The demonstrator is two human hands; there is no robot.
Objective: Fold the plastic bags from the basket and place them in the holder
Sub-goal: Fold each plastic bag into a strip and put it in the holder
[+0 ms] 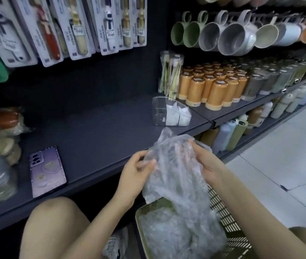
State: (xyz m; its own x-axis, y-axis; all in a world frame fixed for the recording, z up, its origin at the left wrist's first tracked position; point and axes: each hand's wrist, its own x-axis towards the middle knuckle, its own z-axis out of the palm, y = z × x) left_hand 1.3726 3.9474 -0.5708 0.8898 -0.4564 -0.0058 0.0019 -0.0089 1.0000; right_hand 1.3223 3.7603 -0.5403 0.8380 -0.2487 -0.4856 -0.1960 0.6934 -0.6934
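Loose bags [167,234] filled the basket [221,208] by the knees. Above it, the left hand [135,174] pinched one bag [174,165] by its edge and the right hand [206,161] gripped the other side. Folding seemed unstarted: it needed flattening, folding, then carrying to the holder [159,111] on the shelf [92,128].

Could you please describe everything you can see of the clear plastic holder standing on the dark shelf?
The clear, glossy plastic holder is a low open-topped tub with a curved rim and inner dividers. It stands upright near the right end of the dark grey shelf, in front of a clear pack of toothbrushes. Folded white plastic bags fill its right side; its left compartment looks empty. Nobody is holding it.
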